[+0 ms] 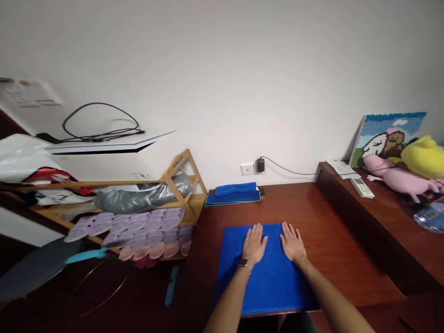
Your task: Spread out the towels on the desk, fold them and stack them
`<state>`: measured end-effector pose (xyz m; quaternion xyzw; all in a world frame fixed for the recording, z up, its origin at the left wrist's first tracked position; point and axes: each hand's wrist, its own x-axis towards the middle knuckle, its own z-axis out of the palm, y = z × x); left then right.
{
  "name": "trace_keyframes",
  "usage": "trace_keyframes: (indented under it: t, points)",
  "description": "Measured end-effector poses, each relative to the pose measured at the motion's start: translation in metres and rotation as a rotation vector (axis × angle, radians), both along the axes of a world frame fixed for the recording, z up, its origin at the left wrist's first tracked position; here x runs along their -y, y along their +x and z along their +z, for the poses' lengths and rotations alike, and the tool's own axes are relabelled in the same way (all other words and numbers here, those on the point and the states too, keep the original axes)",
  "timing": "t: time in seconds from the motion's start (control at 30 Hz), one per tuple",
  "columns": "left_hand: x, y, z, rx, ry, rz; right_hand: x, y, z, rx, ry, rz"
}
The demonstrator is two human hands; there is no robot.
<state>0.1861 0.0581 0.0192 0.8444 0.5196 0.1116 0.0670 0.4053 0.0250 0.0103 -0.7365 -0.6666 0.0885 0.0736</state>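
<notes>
A blue cloth [268,277] is spread over the front of the reddish-brown wooden table [333,249]. My left hand [254,245] lies palm down on the cloth's upper middle, fingers stretched away from me, with a watch on the wrist. My right hand [292,243] rests flat at the cloth's upper right edge, its outer side over the wood. Neither hand holds anything. Near the wall, a folded blue cloth [236,189] sits on another folded blue cloth with a green edge [232,199].
At the left, a wooden rack [189,203] bears slippers [138,226] and a white box [114,162]. A raised ledge [391,212] at the right holds a remote [361,188], a pink plush toy [398,178] and a plastic bottle [430,216]. A black cable runs from the wall socket.
</notes>
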Motion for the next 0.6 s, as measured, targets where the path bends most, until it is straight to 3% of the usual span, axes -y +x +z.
trace_keyframes:
  t: [0.13, 0.23, 0.43, 0.6]
  points:
    - [-0.014, -0.103, -0.002, -0.102, 0.051, 0.237, 0.0, -0.001, 0.003, 0.001, -0.026, -0.009]
    - [-0.017, -0.143, -0.009, -0.102, 0.089, 0.301, 0.0, -0.001, 0.003, 0.01, -0.026, -0.011]
    - [-0.016, -0.141, -0.017, -0.065, 0.112, 0.313, 0.001, -0.003, 0.002, 0.015, -0.011, -0.012]
    - [-0.02, -0.143, -0.007, -0.046, 0.051, 0.293, 0.002, -0.004, 0.007, 0.017, -0.02, -0.013]
